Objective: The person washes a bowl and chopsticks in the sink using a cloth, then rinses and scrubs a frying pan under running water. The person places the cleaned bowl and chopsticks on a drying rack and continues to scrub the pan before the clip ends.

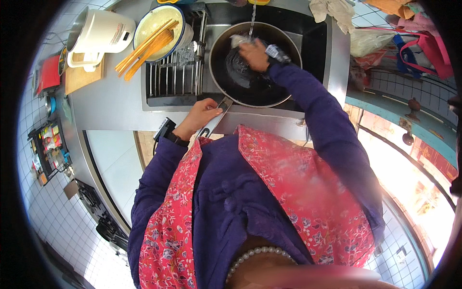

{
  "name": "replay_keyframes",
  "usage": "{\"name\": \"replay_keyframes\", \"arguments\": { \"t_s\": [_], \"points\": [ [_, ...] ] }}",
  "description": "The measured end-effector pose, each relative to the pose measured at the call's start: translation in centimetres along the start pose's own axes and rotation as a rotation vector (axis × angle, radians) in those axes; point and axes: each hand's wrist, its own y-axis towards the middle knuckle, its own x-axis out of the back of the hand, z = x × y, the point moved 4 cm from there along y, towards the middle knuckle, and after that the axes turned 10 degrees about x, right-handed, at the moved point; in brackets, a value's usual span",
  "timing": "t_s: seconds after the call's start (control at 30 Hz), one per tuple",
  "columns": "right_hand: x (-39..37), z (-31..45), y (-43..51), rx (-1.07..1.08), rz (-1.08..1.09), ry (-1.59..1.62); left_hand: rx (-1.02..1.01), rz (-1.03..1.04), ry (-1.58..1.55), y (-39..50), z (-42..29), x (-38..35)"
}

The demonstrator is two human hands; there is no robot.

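A large dark frying pan (249,95) rests over the sink (316,47), its inside wet. My left hand (199,117) grips the pan's grey handle (213,122), thumb on top, at the front edge of the counter. Inside the pan, my right hand (255,56) presses a pale scrubber or cloth (239,40) near the far side; motion blurs both, so its exact kind is unclear. A stream of water (253,18) falls from above into the pan beside my fingers. Each wrist carries a small strapped-on device.
A metal rack (175,77) spans the sink's left part. On it stands a blue-rimmed bowl (146,30) with chopsticks and a wooden spatula (149,54) across it. Farther left are a white pot (104,30) and a wooden board (86,79). A rag (330,14) lies back right.
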Motion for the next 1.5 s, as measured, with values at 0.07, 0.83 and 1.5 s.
{"name": "replay_keyframes", "arguments": {
  "t_s": [0.07,0.83,1.5],
  "points": [
    [-0.3,-2.9,-2.5,-0.083,0.032,-0.083,0.061,0.107,-0.160,-0.4,0.0,-0.6],
    [9.4,3.7,-9.8,-0.598,0.047,1.103,0.324,0.452,-0.591,-4.9,-4.4,0.1],
    [8.5,-1.1,-11.9,-0.517,-0.244,0.336,-0.028,-0.236,0.171,-7.2,-3.6,0.9]
  ]
}}
